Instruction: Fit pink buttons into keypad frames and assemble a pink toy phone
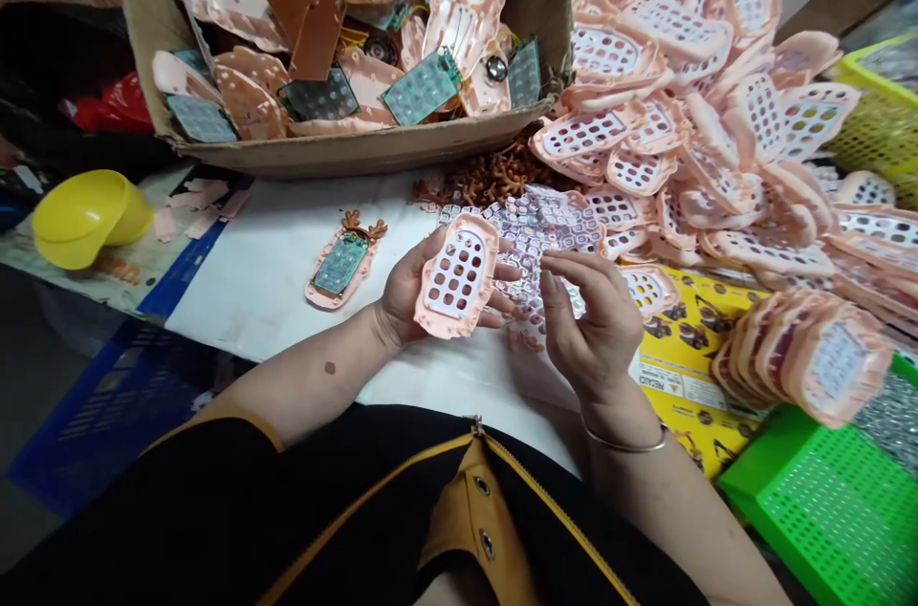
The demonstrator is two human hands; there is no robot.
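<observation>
A pink plastic toy phone shell (pixel 459 276) with a white grid of square holes rests in my left hand (pixel 412 291), the thumb along its side and the fingers beneath. My right hand (pixel 595 319) hovers just right of the shell, thumb and forefinger brought close together; whatever they may pinch is too small to make out. Beneath and behind both hands lies a spread of small patterned key pieces (pixel 535 228). Left of my left hand is another pink shell (pixel 330 300) holding a green circuit board (pixel 340 264), with brown antler pieces (pixel 364 224) at its top.
A cardboard box (pixel 359 147) of shells and circuit boards stands at the back. Many pink shells (pixel 717 128) are heaped to the right, near a stacked row of shells (pixel 796 353) and a green basket (pixel 810 482). A yellow bowl (pixel 86 214) sits far left.
</observation>
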